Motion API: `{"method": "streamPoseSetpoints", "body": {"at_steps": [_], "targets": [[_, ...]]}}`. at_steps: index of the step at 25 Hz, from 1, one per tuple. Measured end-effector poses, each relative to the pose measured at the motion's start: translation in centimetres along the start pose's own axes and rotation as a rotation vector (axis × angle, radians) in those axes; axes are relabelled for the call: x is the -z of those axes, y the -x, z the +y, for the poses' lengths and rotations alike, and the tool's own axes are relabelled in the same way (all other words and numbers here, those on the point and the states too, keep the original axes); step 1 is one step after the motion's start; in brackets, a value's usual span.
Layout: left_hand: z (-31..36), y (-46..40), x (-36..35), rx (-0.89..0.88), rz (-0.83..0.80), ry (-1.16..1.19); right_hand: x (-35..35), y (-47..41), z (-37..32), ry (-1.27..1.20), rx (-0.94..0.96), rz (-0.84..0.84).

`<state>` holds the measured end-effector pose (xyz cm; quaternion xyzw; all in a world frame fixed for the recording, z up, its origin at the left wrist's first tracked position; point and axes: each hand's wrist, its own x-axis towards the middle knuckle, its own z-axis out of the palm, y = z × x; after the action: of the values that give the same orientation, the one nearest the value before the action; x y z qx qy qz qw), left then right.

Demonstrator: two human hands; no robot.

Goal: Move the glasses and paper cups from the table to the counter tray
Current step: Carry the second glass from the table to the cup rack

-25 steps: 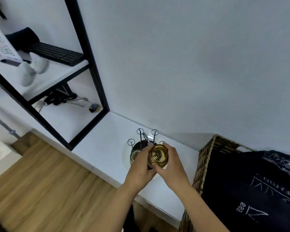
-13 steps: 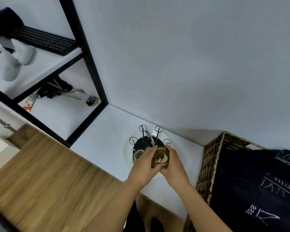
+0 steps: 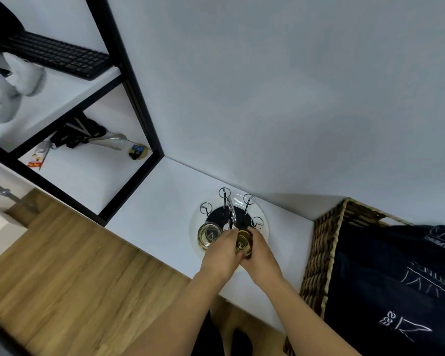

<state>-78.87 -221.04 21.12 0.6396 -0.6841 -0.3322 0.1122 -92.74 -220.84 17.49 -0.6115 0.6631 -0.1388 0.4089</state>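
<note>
- Amber glass (image 3: 244, 242): gripped by left hand (image 3: 221, 255) and right hand (image 3: 261, 255), fingers curled around, sides hidden.
- Second glass (image 3: 209, 235): on round tray (image 3: 263, 233), counter (image 3: 154, 214).

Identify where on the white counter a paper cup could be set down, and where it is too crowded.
Free: the bare counter between the black shelf frame and the round tray, and the narrower strip between tray and wicker basket. Crowded: the tray itself, with wire pegs, one glass, and both hands holding a second glass.
</note>
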Motion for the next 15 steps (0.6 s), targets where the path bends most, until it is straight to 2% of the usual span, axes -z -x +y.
{"method": "streamPoseSetpoints", "body": {"at_steps": [8,12,15], "targets": [[-0.6,0.6,0.8,0.006,0.009,0.029,0.7,0.3,-0.7,0.06,0.046,-0.064],[-0.1,1.6,3.7,-0.056,0.231,0.078,3.0,1.2,-2.0,0.182,0.137,-0.028],[0.7,1.3,7.0,-0.139,0.415,-0.067,5.9,1.2,-4.5,0.203,0.181,0.064]]}}
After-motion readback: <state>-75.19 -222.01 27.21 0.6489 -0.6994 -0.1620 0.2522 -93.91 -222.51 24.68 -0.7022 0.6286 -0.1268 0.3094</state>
